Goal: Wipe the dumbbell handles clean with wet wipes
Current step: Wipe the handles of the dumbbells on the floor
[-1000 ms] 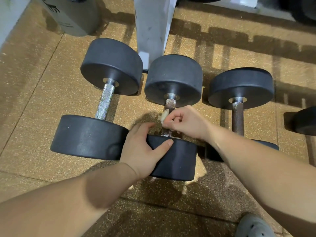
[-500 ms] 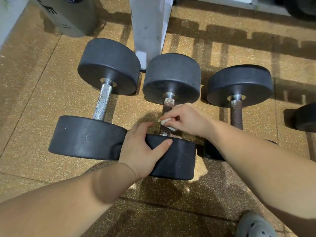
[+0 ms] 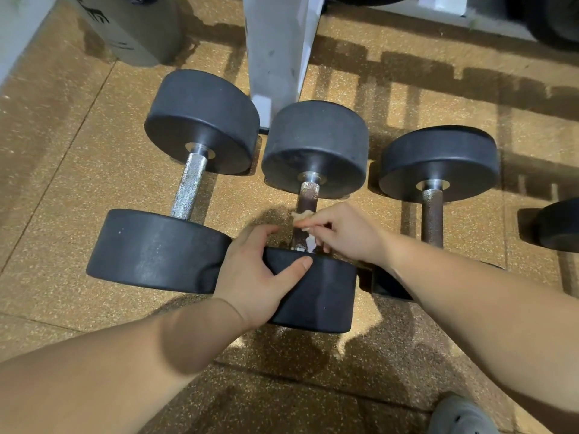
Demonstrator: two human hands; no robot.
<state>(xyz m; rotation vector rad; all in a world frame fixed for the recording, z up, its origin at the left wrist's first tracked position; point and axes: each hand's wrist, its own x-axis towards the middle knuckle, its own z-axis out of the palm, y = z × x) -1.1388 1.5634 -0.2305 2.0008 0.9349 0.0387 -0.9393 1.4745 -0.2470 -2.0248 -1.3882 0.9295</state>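
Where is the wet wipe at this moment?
In the head view the wet wipe is near the centre, pinched by the right hand against the middle dumbbell's handle, just beyond the near weight that the left hand holds.

right forearm (image 3: pixel 470 292) is hiding third dumbbell's near head (image 3: pixel 388 285) | wipe (image 3: pixel 301 216) is probably bunching, mostly under right hand (image 3: pixel 347 233)

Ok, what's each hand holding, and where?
Right hand pinches the wet wipe against the middle dumbbell's handle; left hand grips its near head.
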